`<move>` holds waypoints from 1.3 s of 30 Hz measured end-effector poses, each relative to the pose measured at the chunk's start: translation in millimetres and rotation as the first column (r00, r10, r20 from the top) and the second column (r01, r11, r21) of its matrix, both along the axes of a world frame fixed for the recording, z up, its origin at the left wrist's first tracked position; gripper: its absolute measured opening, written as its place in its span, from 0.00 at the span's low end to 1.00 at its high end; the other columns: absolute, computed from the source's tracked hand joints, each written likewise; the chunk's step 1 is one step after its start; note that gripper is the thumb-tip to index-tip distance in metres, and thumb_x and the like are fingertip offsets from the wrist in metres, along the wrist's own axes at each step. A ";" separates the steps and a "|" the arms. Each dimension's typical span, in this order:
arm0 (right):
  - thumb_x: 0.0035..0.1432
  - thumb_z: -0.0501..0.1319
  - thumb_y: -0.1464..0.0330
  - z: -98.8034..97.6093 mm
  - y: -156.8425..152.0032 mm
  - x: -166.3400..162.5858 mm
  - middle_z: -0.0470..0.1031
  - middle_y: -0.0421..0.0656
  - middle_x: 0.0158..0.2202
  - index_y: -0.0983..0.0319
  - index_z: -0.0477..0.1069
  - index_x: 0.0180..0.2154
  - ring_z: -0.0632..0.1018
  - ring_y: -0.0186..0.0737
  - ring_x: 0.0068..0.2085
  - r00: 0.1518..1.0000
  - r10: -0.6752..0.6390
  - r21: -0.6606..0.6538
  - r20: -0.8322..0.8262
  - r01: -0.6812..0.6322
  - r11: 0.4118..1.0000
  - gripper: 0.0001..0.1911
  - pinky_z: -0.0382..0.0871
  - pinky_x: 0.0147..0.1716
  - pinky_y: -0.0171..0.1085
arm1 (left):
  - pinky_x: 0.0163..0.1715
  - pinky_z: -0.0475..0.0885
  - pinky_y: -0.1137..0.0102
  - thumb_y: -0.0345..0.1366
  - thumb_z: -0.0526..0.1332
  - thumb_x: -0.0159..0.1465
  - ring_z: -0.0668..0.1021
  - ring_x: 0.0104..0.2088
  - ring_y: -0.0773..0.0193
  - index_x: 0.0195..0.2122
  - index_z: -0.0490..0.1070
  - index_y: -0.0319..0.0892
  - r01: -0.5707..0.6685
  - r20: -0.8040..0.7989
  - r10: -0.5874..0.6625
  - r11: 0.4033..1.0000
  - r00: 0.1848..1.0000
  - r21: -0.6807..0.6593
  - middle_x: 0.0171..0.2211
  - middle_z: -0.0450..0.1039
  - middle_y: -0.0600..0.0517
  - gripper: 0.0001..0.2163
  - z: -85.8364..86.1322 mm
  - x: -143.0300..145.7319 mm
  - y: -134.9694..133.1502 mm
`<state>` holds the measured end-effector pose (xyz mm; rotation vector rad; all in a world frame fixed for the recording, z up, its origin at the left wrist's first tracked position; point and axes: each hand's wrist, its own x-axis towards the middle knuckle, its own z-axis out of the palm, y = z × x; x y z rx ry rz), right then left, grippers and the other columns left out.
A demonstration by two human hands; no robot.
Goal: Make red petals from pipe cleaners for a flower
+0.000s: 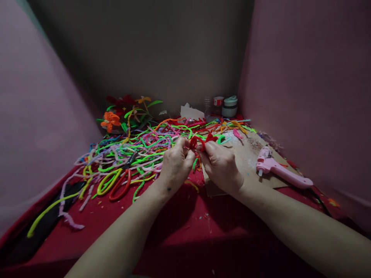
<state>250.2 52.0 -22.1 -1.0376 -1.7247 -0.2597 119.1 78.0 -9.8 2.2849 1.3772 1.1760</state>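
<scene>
Both hands meet over the middle of the table, pinching a red pipe cleaner (200, 143) bent into loops. My left hand (177, 160) is closed on its left side, thumb and fingertips together. My right hand (222, 164) grips the right side, where a fuzzy red end sticks up above the fingers. Its exact shape is partly hidden by the fingers. Just behind and left of my left hand spreads a tangled heap of coloured pipe cleaners (145, 144) in green, pink, yellow and lilac. Beneath my right hand lies a cardboard sheet (243, 170).
A pink glue gun (285, 172) lies on the cardboard at right. Scissors with red and yellow handles (120, 185) rest at the heap's front. Pipe-cleaner flowers (111, 121) stand back left; a lidded jar (230, 107) stands at the back. Red cloth (185, 220) covers the table.
</scene>
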 end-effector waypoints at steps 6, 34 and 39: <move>0.55 0.55 0.72 -1.1 1.1 -1.2 0.70 0.42 0.22 0.62 0.67 0.24 0.68 0.34 0.24 0.983 0.086 -0.101 -0.160 -0.103 0.989 0.09 0.61 0.26 0.34 | 0.21 0.57 0.76 0.31 0.54 0.56 0.65 0.18 0.70 0.35 0.65 0.42 0.014 -0.032 -0.014 1.000 0.999 0.017 0.18 0.63 0.58 0.06 -2.3 1.7 -2.8; 0.48 0.63 0.60 4.0 18.8 6.4 0.70 0.37 0.22 0.64 0.69 0.29 0.71 0.30 0.22 0.399 0.209 -0.259 -0.893 -0.834 0.487 0.13 0.66 0.23 0.32 | 0.09 0.59 0.80 0.34 0.53 0.60 0.65 0.10 0.74 0.37 0.65 0.42 0.391 0.476 -0.192 0.845 0.858 -0.364 0.16 0.65 0.60 0.06 8.8 4.0 -2.3; 0.46 0.64 0.60 1.4 21.3 6.2 0.71 0.37 0.23 0.63 0.70 0.31 0.72 0.31 0.22 0.354 0.200 -0.222 -0.914 -0.847 0.483 0.13 0.67 0.24 0.33 | 0.08 0.58 0.79 0.35 0.53 0.60 0.68 0.09 0.72 0.36 0.63 0.42 0.369 0.428 -0.186 0.840 0.884 -0.397 0.15 0.66 0.60 0.04 6.2 2.7 0.5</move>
